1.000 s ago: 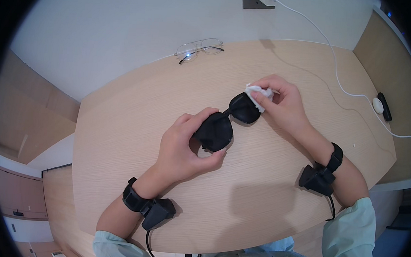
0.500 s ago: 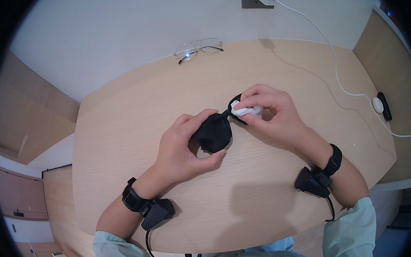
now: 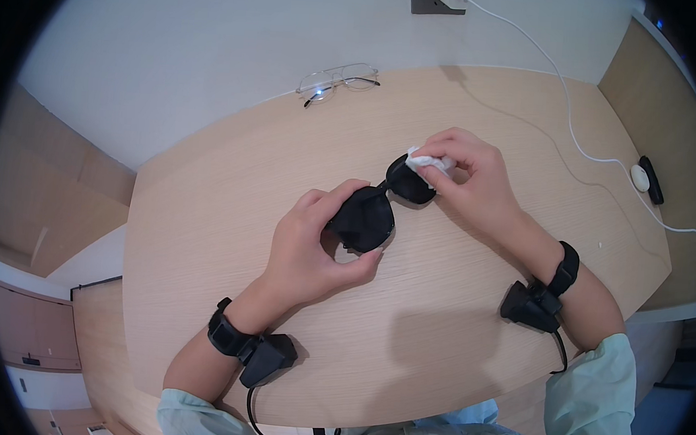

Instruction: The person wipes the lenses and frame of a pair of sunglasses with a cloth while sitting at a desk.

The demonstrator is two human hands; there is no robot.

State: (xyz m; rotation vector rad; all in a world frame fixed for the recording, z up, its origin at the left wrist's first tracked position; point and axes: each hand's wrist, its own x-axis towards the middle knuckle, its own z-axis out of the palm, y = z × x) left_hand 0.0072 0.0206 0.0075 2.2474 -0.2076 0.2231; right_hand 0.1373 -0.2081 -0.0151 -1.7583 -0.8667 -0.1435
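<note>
A pair of black sunglasses (image 3: 366, 218) is held above the middle of the wooden table, lenses facing up. My left hand (image 3: 311, 241) grips it by the left lens, with the fingers at the far edge and the thumb on the near side. Pinched between the fingers and thumb of my right hand (image 3: 476, 174) is a crumpled white tissue (image 3: 428, 163). It presses on the far right part of the right lens, leaving most of that lens in sight. The temples are mostly hidden beneath the lenses.
Thin-framed eyeglasses (image 3: 338, 83) lean by the wall at the table's far edge. A white cable (image 3: 564, 81) runs from a wall socket down the right side, past a round white object (image 3: 640, 178) and a black bar (image 3: 651, 179). Light wooden tabletop (image 3: 231, 178) surrounds my hands.
My right hand has moved the tissue up and to the right over the right lens, uncovering more of it. My left hand holds the sunglasses almost where they were.
</note>
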